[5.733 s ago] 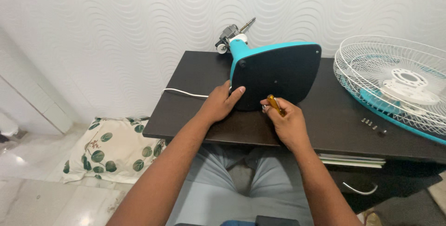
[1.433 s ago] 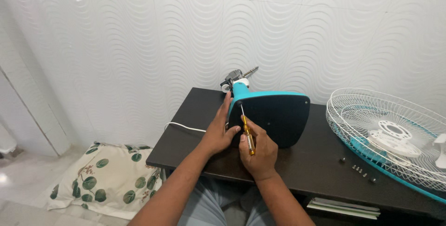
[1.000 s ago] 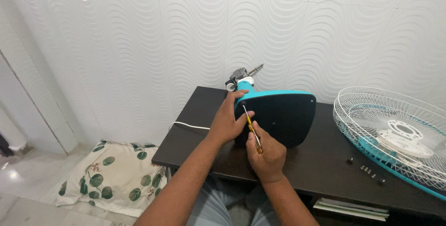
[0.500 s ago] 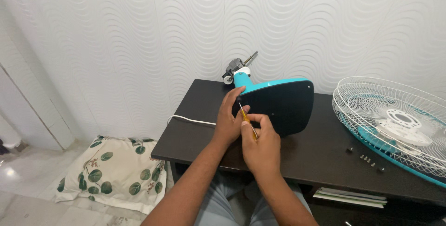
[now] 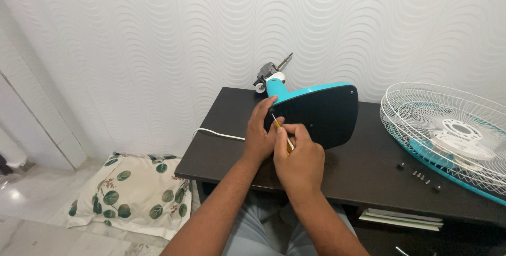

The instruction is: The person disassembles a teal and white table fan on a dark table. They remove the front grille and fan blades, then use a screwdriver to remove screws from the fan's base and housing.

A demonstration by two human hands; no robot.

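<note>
A teal fan base (image 5: 321, 116) lies tipped on its side on the dark desk (image 5: 348, 174), its black underside facing me and its bare motor shaft (image 5: 273, 71) pointing at the wall. My left hand (image 5: 259, 129) grips the base's left edge. My right hand (image 5: 298, 158) holds a yellow-handled screwdriver (image 5: 281, 131), whose metal tip meets the upper left corner of the black underside, next to my left fingers. The handle is mostly hidden in my fist.
A white wire fan grille with teal blades (image 5: 448, 137) lies at the desk's right. Several small screws (image 5: 420, 177) sit in front of it. A white cord (image 5: 219, 134) runs off the left side. A leaf-print pillow (image 5: 132, 195) lies on the floor. Papers (image 5: 400, 218) sit under the desk.
My right hand moved from the base's lower edge up to its upper left corner with the screwdriver, then closed tighter around the handle. My left hand shifted up along the left edge.
</note>
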